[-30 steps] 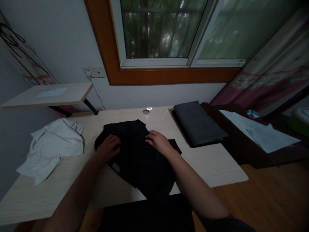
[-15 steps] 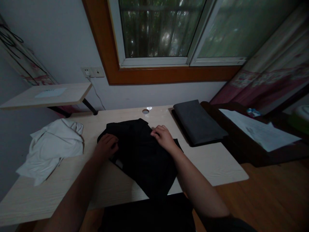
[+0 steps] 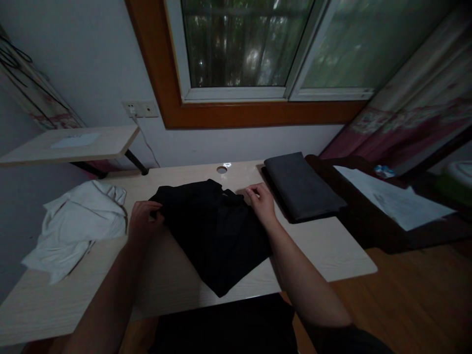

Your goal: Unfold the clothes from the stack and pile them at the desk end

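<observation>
A black garment (image 3: 216, 231) lies partly folded in the middle of the light wooden table (image 3: 320, 246), one corner near the front edge. My left hand (image 3: 142, 221) pinches the garment's left edge with curled fingers. Over at the garment's upper right corner, my right hand (image 3: 261, 200) grips the cloth, fingers bent on it. Both forearms reach in from the bottom of the view.
A crumpled white garment (image 3: 75, 226) lies at the table's left. A folded dark grey cloth (image 3: 300, 187) sits at the back right. A dark cabinet with white paper (image 3: 394, 199) stands to the right. A small shelf (image 3: 70, 142) and wall socket (image 3: 140, 109) are back left.
Both hands slid outward from the top of the black garment to its left and right edges. The garment now lies flatter and wider, its lower corner drawn up onto the table.
</observation>
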A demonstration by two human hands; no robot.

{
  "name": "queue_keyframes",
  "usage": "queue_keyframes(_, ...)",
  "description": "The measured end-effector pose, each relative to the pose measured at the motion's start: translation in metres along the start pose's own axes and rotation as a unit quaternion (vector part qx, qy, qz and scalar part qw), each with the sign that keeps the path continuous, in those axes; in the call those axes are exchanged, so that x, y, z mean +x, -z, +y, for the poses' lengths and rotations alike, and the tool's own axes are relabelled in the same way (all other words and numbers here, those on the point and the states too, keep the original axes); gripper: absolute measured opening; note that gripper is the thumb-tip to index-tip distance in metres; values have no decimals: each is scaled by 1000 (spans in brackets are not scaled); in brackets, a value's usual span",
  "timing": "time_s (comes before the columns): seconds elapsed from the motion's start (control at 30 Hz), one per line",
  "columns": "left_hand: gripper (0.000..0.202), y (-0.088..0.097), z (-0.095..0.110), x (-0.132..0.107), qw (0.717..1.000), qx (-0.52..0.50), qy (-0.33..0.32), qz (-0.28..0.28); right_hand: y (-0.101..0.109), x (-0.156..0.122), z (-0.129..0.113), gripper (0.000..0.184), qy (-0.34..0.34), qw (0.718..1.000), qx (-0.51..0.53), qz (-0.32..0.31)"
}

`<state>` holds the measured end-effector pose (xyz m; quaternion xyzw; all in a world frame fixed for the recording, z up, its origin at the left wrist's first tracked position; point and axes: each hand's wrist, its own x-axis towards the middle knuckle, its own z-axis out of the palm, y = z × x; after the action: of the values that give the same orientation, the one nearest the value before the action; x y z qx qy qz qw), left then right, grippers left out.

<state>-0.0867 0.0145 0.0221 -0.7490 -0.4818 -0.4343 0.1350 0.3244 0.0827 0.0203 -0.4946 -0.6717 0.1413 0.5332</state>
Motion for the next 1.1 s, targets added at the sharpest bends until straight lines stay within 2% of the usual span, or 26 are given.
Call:
queue_keyframes(0.13, 14, 4, 6, -2, 992, -74, 6, -103, -12, -6, -4, 16, 36, 994, 38, -92)
queue_keyframes(0.23, 13, 4, 11, -4, 978, -101, -10, -182, -21, -13, -9, 43, 57, 984, 43, -160)
queue_keyframes(0.33, 12, 1, 17, -4, 967, -81, -25, -242, -26, -18, -14, 66, 13, 979, 29, -202)
queue_keyframes(0.4, 14, -1, 23, -3, 966, -52, -30, -252, -27, -21, -17, 68, -41, 972, 28, -231)
queue_keyframes(0.47, 15, -4, 30, -1, 969, -28, -40, -240, -25, -23, -20, 60, -72, 963, 45, -257)
queue_keyframes(0.57, 16, -9, 39, 0, 972, -14, -59, -226, -22, -23, -25, 49, -50, 957, 78, -276)
queue_keyframes(0.7, 27, -15, 45, 1, 970, 1, -80, -231, -18, -19, -35, 45, -21, 968, 93, -232)
queue_keyframes(0.8, 34, -19, 47, 1, 968, 20, -90, -234, -17, -18, -42, 37, -58, 960, 185, -200)
queue_keyframes(0.9, 40, -23, 50, 2, 966, 33, -93, -238, -17, -19, -48, 41, -137, 921, 318, -180)
queue_keyframes(1.0, 43, -25, 60, 6, 966, 21, -98, -238, -16, -21, -53, 58, -225, 852, 432, -193)
queue_keyframes(1.1, 51, -28, 76, 12, 967, 3, -92, -239, -11, -23, -57, 70, -269, 792, 505, -212)
